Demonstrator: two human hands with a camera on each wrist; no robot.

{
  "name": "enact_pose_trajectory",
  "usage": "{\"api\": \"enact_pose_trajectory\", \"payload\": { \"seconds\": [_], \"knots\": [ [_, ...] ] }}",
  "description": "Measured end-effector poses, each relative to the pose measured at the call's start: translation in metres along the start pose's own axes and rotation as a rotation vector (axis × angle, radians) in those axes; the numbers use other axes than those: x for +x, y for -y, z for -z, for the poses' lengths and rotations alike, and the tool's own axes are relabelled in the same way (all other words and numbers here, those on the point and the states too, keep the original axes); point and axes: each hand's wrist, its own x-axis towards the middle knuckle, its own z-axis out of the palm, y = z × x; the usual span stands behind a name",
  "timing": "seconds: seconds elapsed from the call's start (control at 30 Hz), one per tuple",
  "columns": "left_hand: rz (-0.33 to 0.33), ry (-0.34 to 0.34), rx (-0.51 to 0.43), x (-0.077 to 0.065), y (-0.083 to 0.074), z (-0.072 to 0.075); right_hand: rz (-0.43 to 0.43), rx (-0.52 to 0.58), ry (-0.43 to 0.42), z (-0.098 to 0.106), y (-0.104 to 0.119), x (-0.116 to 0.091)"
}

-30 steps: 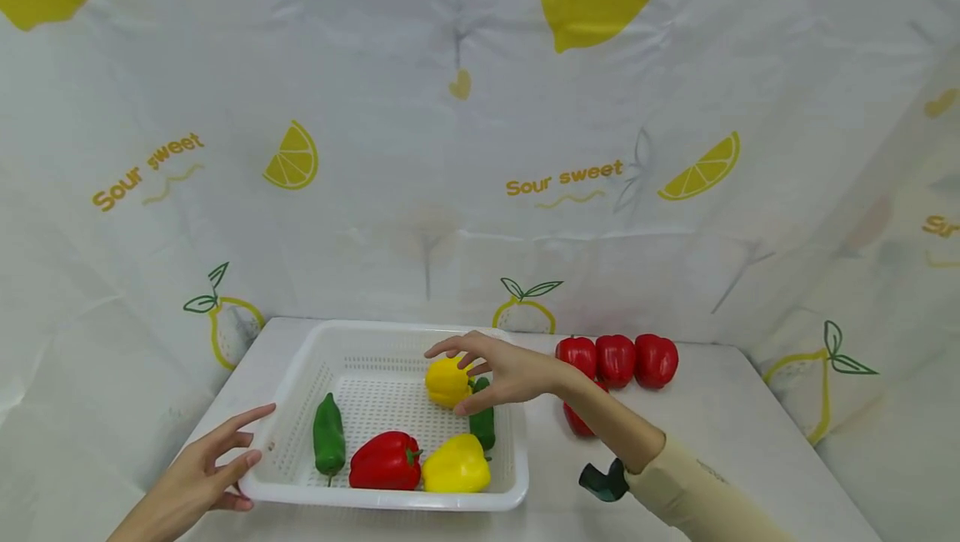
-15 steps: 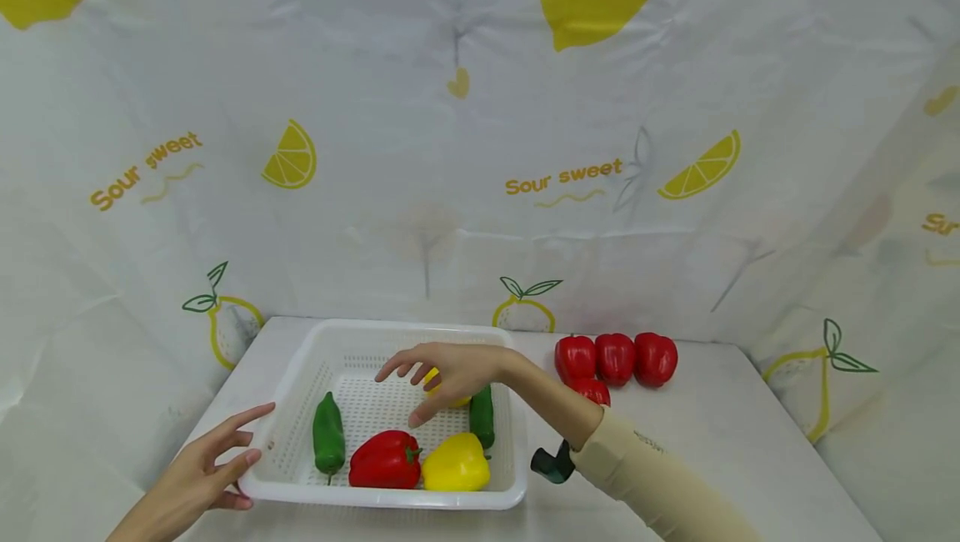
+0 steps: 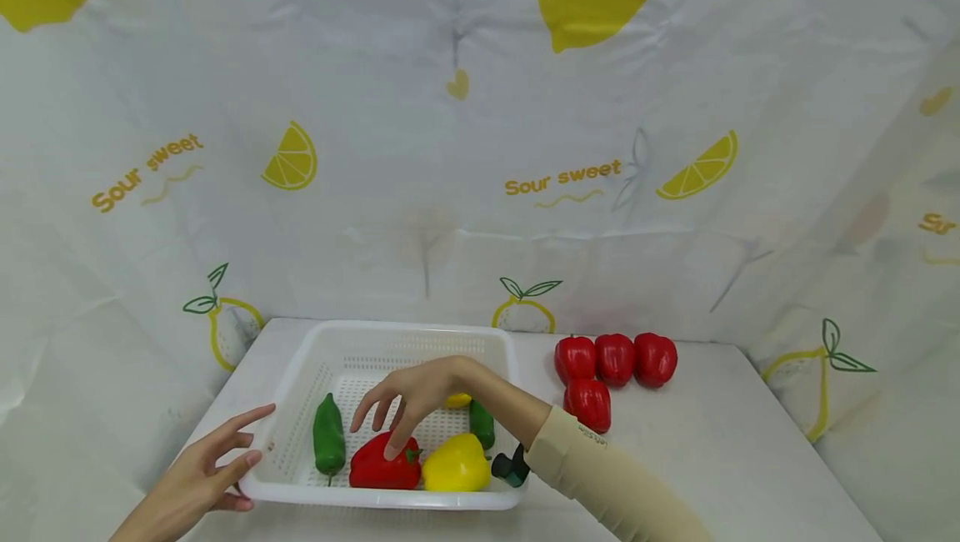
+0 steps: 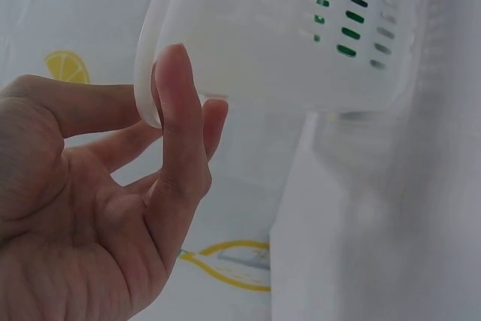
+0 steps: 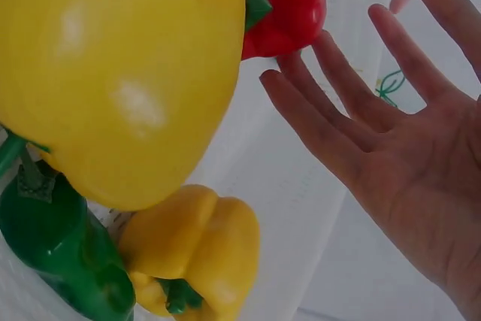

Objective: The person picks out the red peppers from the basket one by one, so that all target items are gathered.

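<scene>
My left hand (image 3: 197, 474) grips the near left corner of a white plastic basket (image 3: 300, 494), with its rim between thumb and fingers in the left wrist view. Above the basket, my right hand (image 3: 420, 390) holds nothing, its fingers spread and lightly bent over a red bell pepper (image 3: 366, 471). In the right wrist view the fingertips are right at that pepper's side. Beside it lies a yellow bell pepper (image 3: 459, 465). A long green pepper (image 3: 328, 434) lies at the left. At the right are another green pepper (image 3: 482, 425) and a second yellow bell pepper (image 3: 459, 400), partly hidden.
Several red bell peppers (image 3: 615, 360) sit on the white table (image 3: 697, 417) to the right of the basket. A white curtain (image 3: 405, 217) printed with lemons hangs behind the table. A dark camera mount (image 3: 510, 469) is strapped at the right wrist.
My right hand has moved left and toward me, from over the rear yellow bell pepper to over the red one. The left hand and the basket have stayed still.
</scene>
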Motion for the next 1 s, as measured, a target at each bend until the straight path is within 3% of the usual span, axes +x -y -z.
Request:
{"api": "enact_pose_trajectory", "payload": {
  "seconds": [0.27, 0.53, 0.8, 1.0],
  "knots": [
    [0.034, -0.004, -0.011, 0.0006, -0.0023, -0.0011, -0.117, 0.058, 0.106, -0.0011, -0.0044, 0.0052],
    [0.027, -0.005, -0.003, 0.0, -0.0031, -0.0006, -0.232, 0.097, 0.152, -0.0001, -0.0065, 0.0039],
    [0.039, -0.008, -0.003, 0.0002, -0.0024, -0.0003, -0.249, 0.083, 0.156, 0.0013, -0.0058, 0.0078],
    [0.039, -0.007, 0.0, 0.0005, -0.0027, -0.0003, -0.199, 0.031, 0.147, 0.0004, -0.0019, 0.0082]
  ]
}}
